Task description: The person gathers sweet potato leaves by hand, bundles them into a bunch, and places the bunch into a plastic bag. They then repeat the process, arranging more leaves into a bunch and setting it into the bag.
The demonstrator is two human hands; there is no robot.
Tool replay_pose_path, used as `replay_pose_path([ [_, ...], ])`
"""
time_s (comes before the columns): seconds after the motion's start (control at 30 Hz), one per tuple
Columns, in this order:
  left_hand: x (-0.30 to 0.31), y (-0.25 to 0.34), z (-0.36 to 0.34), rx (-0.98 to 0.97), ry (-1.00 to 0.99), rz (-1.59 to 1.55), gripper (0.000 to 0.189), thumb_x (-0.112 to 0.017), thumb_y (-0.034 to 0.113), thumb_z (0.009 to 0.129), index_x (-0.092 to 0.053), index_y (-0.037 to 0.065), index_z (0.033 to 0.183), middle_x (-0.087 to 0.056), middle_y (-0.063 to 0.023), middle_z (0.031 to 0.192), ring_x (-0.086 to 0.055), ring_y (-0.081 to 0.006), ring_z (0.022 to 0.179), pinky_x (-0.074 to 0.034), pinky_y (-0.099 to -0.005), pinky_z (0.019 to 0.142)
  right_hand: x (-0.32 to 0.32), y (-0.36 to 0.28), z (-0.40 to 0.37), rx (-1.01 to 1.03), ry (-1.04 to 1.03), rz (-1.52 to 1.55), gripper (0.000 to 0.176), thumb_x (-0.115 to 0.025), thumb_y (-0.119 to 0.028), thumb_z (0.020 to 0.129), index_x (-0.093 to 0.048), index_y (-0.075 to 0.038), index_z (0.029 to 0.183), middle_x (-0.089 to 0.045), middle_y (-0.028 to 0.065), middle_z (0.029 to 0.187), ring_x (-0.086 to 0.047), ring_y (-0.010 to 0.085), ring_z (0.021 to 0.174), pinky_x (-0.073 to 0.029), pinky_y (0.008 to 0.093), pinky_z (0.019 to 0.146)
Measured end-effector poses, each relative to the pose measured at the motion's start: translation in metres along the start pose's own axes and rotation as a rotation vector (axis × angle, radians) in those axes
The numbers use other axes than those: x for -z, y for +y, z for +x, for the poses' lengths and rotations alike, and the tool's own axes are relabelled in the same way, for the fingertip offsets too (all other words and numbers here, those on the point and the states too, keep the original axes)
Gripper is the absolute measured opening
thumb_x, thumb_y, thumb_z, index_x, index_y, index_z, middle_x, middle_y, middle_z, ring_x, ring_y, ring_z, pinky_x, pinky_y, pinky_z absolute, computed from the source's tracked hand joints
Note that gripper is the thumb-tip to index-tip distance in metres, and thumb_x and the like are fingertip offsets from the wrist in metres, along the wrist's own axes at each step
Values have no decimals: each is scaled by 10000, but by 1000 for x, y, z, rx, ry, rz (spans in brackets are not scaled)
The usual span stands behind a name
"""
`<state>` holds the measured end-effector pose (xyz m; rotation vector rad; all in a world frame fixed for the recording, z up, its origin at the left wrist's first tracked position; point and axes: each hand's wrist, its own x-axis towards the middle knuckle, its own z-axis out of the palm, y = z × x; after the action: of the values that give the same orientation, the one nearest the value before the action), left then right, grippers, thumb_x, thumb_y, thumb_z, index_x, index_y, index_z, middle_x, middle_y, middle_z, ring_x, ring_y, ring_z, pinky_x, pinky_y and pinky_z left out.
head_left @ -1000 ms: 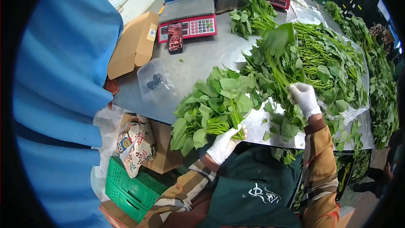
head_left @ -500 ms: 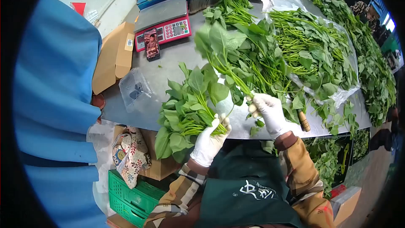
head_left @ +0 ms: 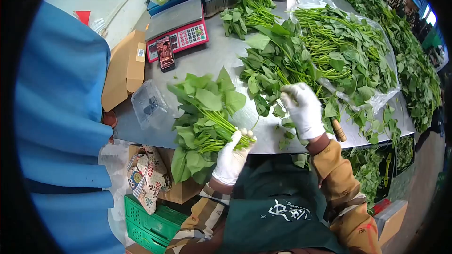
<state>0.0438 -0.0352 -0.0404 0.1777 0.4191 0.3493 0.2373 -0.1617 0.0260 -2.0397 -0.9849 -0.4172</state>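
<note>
My left hand (head_left: 232, 156), in a white glove, is closed around the stems of a bunch of leafy greens (head_left: 200, 122), whose leaves spread up and to the left over the table's front edge. My right hand (head_left: 302, 109), also gloved, hovers over the front edge of a pile of greens (head_left: 278, 61); its fingers are curled, and whatever lies between them is too small to make out. Just right of that hand, a wooden handle (head_left: 338, 130) sticks out from under loose leaves.
A pink scale (head_left: 178, 37) with a phone (head_left: 165, 54) leaning on it stands at the back left, near a cardboard box (head_left: 126, 68) and a clear plastic container (head_left: 149, 104). More greens (head_left: 348, 51) lie on plastic at right. Another person (head_left: 406, 7) is at the far right.
The stems that my right hand held have joined the bunch in my left hand. My right hand has moved up slightly, toward the pile. The view has shifted a little.
</note>
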Motion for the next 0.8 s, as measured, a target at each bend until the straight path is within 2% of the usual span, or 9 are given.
replay_pose_path([
  [0.07, 1, -2, 1, 36, -9, -9, 123, -539, 96, 960, -589, 72, 1070, -653, -97, 984, -624, -247, 963, -494, -483, 948, -3, 26, 7, 97, 56, -254, 189, -694, -156, 782, -656, -119, 963, -609, 76, 832, -600, 279, 793, -486, 376, 713],
  [0.17, -4, -5, -2, 69, -25, -47, 166, -519, 64, 961, -550, 54, 1123, -622, -116, 1002, -604, -268, 975, -500, -465, 930, -10, 60, -11, -134, -215, -426, 230, -670, -264, 809, -673, -99, 970, -629, 101, 815, -621, 297, 783, -502, 414, 697],
  [0.2, -2, -5, -1, 74, -46, -35, 165, -521, 85, 965, -569, 70, 1122, -626, -104, 1000, -607, -263, 963, -492, -481, 944, -13, 72, -15, -209, -251, -305, 257, -662, -282, 824, -700, -101, 1003, -662, 137, 825, -634, 327, 747, -508, 418, 689],
  [0.3, 0, -4, -2, 75, -58, -26, 182, -520, 74, 962, -563, 66, 1138, -626, -102, 1002, -604, -261, 976, -487, -481, 950, -20, 82, -20, -536, -272, 292, 258, -645, -259, 886, -705, -63, 1044, -699, 88, 816, -628, 199, 654, -494, 298, 623],
  [0.4, 4, -5, 0, 73, -20, -13, 186, -515, 79, 964, -556, 63, 1145, -624, -98, 1015, -596, -259, 1002, -482, -479, 954, 3, 36, 1, -774, -131, 905, 254, -617, -210, 938, -682, 7, 1054, -676, 4, 808, -546, 38, 641, -427, 169, 586],
  [0.5, 7, -6, 1, 62, -30, 2, 193, -514, 81, 965, -553, 64, 1153, -621, -94, 1021, -588, -255, 1015, -479, -474, 953, 0, 37, 5, -723, -10, 1065, 244, -617, -205, 934, -682, 2, 1046, -674, 14, 779, -541, 52, 612, -428, 179, 575],
  [0.6, 4, -6, 1, 66, -65, 1, 207, -524, 81, 960, -544, 66, 1166, -616, -90, 1018, -583, -255, 1012, -482, -471, 947, -3, 54, -4, -739, -424, 732, 216, -613, -180, 929, -681, 8, 1010, -668, 22, 742, -556, 61, 607, -442, 190, 573],
  [0.63, 3, -6, 1, 67, -58, 2, 211, -527, 78, 958, -541, 66, 1169, -615, -89, 1015, -583, -254, 1009, -483, -469, 946, -7, 53, -10, -838, -424, 746, 183, -612, -146, 919, -680, 17, 965, -665, 34, 719, -577, 74, 602, -461, 203, 571],
  [0.8, 6, -5, 1, 93, -11, -50, 220, -530, 73, 956, -534, 66, 1176, -613, -92, 1011, -582, -258, 1003, -484, -469, 945, 17, 11, 0, -653, -263, 1063, 200, -598, -134, 924, -680, 32, 1000, -672, 31, 773, -593, 79, 663, -484, 208, 624],
])
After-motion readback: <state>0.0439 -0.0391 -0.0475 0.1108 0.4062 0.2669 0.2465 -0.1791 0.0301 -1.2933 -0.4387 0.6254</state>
